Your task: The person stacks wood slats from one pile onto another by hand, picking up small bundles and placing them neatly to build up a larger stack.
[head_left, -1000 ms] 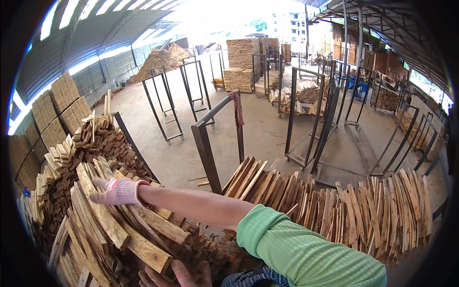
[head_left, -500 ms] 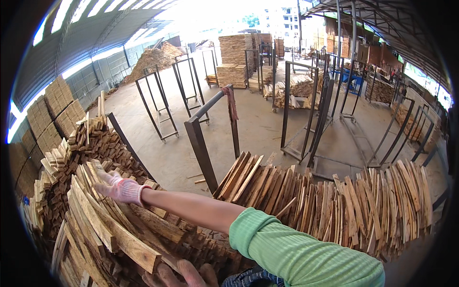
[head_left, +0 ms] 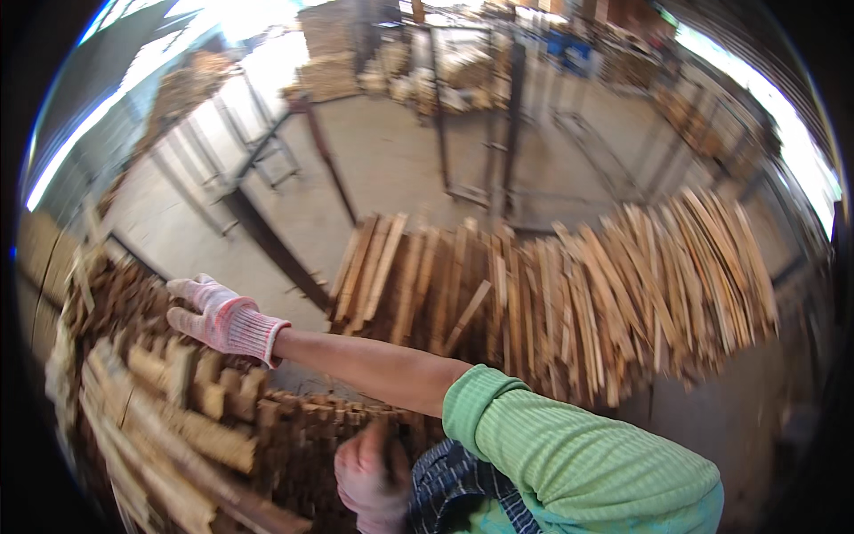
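My right hand (head_left: pixel 222 319), in a white and pink knit glove, reaches across to the left at the end of a bare forearm and green sleeve. Its fingers are stretched and apart, holding nothing, above a heap of short wood strips (head_left: pixel 191 365). Several longer, curved wood slats (head_left: pixel 169 445) lie at the lower left of that heap. Low in the middle, close to my body, is my gloved left hand (head_left: pixel 374 481). Motion smears its bent fingers, and nothing held can be made out.
A long row of upright-leaning wood strips (head_left: pixel 543 303) stretches to the right. A dark metal frame post (head_left: pixel 271 245) rises between heap and row. Beyond stand more metal frames (head_left: pixel 511 125), stacked lumber (head_left: pixel 327 53) and a blue object (head_left: pixel 569 52) on the concrete floor.
The view has swung down and to the right. My right hand has come off the long slats it was touching. My left hand has drawn back from the slats toward my body.
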{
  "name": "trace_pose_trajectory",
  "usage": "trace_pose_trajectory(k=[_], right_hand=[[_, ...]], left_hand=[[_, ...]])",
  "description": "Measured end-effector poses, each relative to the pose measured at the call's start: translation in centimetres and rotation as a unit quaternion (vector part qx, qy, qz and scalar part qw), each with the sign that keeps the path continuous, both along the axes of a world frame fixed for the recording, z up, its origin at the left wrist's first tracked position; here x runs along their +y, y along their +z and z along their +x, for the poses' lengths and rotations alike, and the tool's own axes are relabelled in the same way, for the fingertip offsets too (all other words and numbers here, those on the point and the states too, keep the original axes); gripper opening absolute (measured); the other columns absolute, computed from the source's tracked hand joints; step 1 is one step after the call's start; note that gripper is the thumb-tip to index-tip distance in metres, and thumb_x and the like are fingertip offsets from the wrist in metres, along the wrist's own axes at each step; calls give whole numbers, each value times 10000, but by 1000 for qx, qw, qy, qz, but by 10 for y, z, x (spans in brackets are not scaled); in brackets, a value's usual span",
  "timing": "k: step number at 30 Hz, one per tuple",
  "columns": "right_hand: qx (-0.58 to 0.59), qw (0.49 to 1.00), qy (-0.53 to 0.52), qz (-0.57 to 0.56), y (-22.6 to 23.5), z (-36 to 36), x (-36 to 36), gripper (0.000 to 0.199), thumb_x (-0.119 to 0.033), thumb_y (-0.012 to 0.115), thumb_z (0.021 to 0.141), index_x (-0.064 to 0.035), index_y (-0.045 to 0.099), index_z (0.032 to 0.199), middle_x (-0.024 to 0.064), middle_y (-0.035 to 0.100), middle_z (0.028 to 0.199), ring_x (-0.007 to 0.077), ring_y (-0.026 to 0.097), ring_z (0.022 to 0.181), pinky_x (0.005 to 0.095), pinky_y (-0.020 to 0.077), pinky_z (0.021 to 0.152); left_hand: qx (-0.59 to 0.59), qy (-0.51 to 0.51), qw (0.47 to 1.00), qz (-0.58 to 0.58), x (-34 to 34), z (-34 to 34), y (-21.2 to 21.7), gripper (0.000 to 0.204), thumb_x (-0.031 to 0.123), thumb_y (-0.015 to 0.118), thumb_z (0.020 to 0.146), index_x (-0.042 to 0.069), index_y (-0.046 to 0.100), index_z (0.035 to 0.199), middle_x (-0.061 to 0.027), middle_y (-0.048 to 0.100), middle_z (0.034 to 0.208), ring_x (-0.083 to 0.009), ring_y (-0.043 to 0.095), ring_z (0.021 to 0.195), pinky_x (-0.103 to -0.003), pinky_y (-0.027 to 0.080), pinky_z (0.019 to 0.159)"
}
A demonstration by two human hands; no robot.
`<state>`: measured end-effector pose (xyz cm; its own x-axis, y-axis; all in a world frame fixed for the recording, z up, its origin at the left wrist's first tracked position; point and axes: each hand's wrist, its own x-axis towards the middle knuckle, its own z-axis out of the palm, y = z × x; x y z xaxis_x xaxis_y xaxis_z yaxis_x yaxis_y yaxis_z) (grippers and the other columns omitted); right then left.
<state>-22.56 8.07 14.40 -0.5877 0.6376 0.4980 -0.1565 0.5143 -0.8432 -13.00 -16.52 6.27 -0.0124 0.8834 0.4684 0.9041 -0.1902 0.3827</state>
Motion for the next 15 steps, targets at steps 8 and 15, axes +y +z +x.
trace_pose_trajectory(k=[8, 15], right_hand=[[-258, 898, -205, -291, -297, 302, 5, 624, -436, 516, 980, 1, 506, 1426, 254, 537, 1428, 372, 494, 1350, 417, 396, 1116], [-460, 604, -437, -482, -415, 613, -83, 427, -350, 517, 929, -63, 613, 1231, 225, 637, 1240, 362, 637, 1121, 460, 517, 932]], left_hand=[[-168, -140, 916, -335, 93, 30, -179, 373, 178, 692, 908, 59, 627, 1255, -189, 663, 1151, -354, 651, 1014, -426, 528, 902], [-89, -283, 767, -569, 139, 139, -309, 384, 253, 663, 951, 42, 618, 1269, -116, 725, 1113, -209, 684, 981, -312, 533, 867]])
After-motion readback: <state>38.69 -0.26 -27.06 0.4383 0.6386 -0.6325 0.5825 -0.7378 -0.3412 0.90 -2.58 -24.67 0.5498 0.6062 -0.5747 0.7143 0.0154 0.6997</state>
